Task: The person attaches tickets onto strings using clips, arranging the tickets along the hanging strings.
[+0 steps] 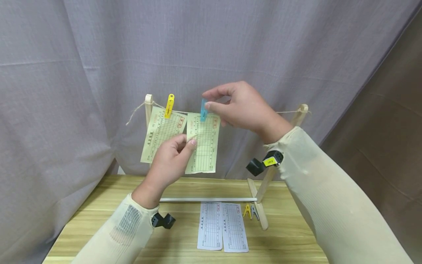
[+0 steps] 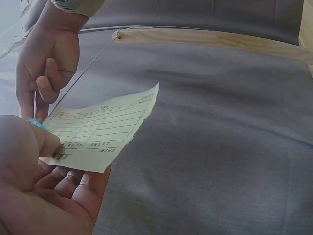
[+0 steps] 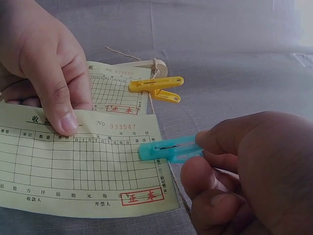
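1. Completed, by judgement: first yellow slip (image 1: 161,126) fastened to cord (image 1: 287,111) by yellow clip (image 1: 169,106) at upper edge. Hanging tilted, near left post (image 1: 149,100).
2. In progress: second yellow slip (image 1: 204,150), located at cord level just right of first yellow slip and hanging nearly upright. Fitted over upper edge with blue clip (image 1: 203,110).
3. State of left hand (image 1: 173,157): pinching second yellow slip at left edge between thumb and fingers. Probably steadying paper during clipping.
4. State of right hand (image 1: 244,106): pinching handle end of blue clip between thumb and fingers. Cannot tell whether fully closed on paper, or whether cord is securely caught. To be judged unfinished until released and holding unaided.
5. Remaining, by judgement: left white slip (image 1: 210,227) and right white slip (image 1: 234,227). Lying flat side by side on table (image 1: 283,242), on near side of white rod (image 1: 207,200). Not yet clipped.
6. Clips available: spare yellow clip (image 1: 247,211) and grey clip (image 1: 254,212), placed between right white slip and wooden foot (image 1: 262,217). Equal in number to white slips; apparently reserved for both.
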Available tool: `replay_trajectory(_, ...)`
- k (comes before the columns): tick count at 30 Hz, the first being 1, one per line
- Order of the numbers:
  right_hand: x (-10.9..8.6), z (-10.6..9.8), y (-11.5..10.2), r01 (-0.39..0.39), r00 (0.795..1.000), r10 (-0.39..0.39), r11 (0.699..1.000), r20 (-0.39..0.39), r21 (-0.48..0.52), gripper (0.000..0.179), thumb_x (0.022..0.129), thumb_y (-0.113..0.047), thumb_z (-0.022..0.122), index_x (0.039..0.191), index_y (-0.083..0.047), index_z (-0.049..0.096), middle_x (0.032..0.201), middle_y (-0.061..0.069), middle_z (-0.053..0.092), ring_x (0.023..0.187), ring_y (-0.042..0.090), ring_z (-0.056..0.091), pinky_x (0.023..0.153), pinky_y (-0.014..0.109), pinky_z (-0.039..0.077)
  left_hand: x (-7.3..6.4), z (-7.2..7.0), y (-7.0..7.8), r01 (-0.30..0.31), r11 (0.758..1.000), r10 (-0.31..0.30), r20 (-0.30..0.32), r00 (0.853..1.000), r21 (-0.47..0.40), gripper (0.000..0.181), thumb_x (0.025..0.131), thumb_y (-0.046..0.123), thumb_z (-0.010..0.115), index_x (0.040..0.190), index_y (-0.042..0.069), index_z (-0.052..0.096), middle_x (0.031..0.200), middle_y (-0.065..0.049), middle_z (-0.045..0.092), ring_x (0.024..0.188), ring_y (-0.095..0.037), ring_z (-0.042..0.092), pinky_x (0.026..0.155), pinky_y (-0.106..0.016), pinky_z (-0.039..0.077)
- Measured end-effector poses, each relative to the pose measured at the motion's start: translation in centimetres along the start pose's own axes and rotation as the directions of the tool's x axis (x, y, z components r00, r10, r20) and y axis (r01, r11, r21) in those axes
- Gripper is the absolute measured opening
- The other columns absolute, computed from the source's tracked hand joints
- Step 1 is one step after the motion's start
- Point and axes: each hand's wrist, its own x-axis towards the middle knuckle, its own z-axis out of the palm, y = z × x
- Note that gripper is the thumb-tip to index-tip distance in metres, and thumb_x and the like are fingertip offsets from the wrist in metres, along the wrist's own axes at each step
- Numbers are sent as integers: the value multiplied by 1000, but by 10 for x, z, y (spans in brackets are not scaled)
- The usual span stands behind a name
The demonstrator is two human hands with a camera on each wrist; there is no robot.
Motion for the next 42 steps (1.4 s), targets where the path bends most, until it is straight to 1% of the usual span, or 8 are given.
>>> replay_trajectory(4, 1, 0, 2, -1, 1000, 1, 1000, 5, 7, 32, 107, -36, 78, 139, -31, 79, 123, -8, 79, 63, 20, 68, 52, 30, 44, 0, 0, -2, -1, 1000, 1, 6, 1000, -2, 24, 115, 42, 64, 112, 22, 78, 85, -5, 73, 68, -20, 59, 58, -33, 52)
replay_trajectory(13, -2, -1, 7, 28, 1000, -27, 999, -9, 27, 32, 105, -31, 78, 137, -29, 79, 129, -9, 78, 67, 24, 72, 59, 32, 55, -1, 1, -6, 29, 1000, -29, 32, 999, -1, 23, 113, 37, 68, 124, 19, 79, 109, -1, 84, 91, -22, 75, 78, -40, 63)
replay_trajectory(18, -7, -1, 11, 28, 999, -28, 999, -18, 28, 32, 104, -29, 79, 136, -29, 80, 132, -6, 78, 75, 27, 77, 69, 34, 62, -3, 3, -9, 48, 998, -50, 55, 997, 30, 19, 112, 40, 69, 119, 24, 76, 101, -1, 79, 84, -22, 67, 72, -39, 58)
replay_trajectory(22, -16, -1, 16, 45, 997, -42, 998, -62, 38, 33, 103, -26, 79, 135, -29, 80, 118, 0, 82, 73, 23, 75, 65, 33, 60, -4, 4, -12, 40, 999, -42, 76, 996, 29, 18, 111, 40, 70, 121, 26, 76, 99, -2, 77, 84, -23, 65, 71, -39, 56)
replay_trajectory(27, -34, 2, 25, 125, 976, -126, 992, -177, -16, 31, 101, -23, 83, 131, -27, 83, 115, 1, 84, 79, 16, 74, 63, 26, 54, -7, 6, -18, 86, 996, -84, 125, 989, -11, 33, 111, 39, 71, 142, 28, 72, 132, 4, 81, 112, -18, 78, 91, -43, 65)
replay_trajectory(29, -43, 3, 30, 158, 961, -163, 987, -221, -42, 29, 100, -22, 84, 129, -24, 84, 123, -3, 82, 86, 12, 75, 68, 23, 56, -9, 7, -22, 110, 994, -109, 131, 985, 3, 36, 110, 41, 72, 144, 29, 70, 135, 3, 80, 118, -19, 78, 96, -44, 65)
replay_trajectory(34, -66, 7, 46, 201, 938, -200, 979, -283, -25, 30, 99, -17, 86, 129, -20, 84, 116, -4, 82, 94, 10, 75, 80, 19, 62, -12, 11, -34, 135, 990, -140, 120, 983, 52, 40, 109, 42, 73, 144, 25, 69, 135, -1, 80, 122, -25, 77, 102, -53, 64)
replay_trajectory(42, -98, 21, 74, 223, 916, -225, 974, -331, -43, 29, 98, -13, 87, 126, -21, 84, 111, -7, 81, 94, 9, 74, 83, 18, 61, -19, 15, -57, 158, 987, -159, 127, 979, 20, 48, 108, 36, 76, 152, 21, 62, 147, -4, 73, 126, -30, 75, 106, -52, 63)
